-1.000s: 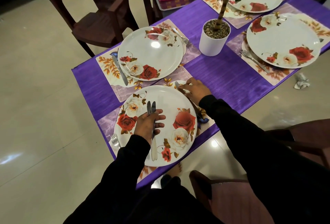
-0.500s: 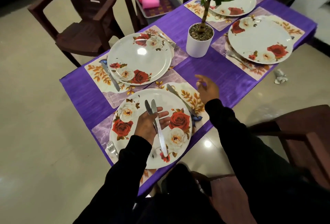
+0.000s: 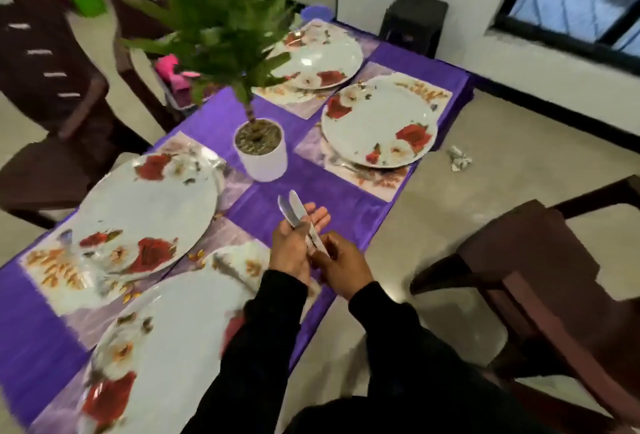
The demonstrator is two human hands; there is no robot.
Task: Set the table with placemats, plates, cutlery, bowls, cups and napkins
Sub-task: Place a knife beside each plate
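Observation:
Two table knives (image 3: 293, 209) point away from me, held in my left hand (image 3: 291, 246) above the table's near right edge. My right hand (image 3: 341, 265) pinches the knives' handle ends. Several rose-patterned plates lie on floral placemats: the nearest plate (image 3: 166, 347), one at the left (image 3: 149, 212), one at the right (image 3: 379, 122) and a far one (image 3: 322, 56). A knife (image 3: 228, 269) lies on the placemat beside the nearest plate. A fork (image 3: 349, 167) lies by the right plate.
A white pot with a green plant (image 3: 261, 153) stands mid-table on the purple cloth (image 3: 311, 184). Dark chairs stand at the right (image 3: 540, 277) and far left (image 3: 52, 94). A bin with pink cups (image 3: 173, 77) sits behind the plant. Crumpled paper (image 3: 459, 158) lies on the floor.
My left hand lifted the two knives off the nearest plate and carried them right. My right hand came in and took their handle ends. The view swung to the right.

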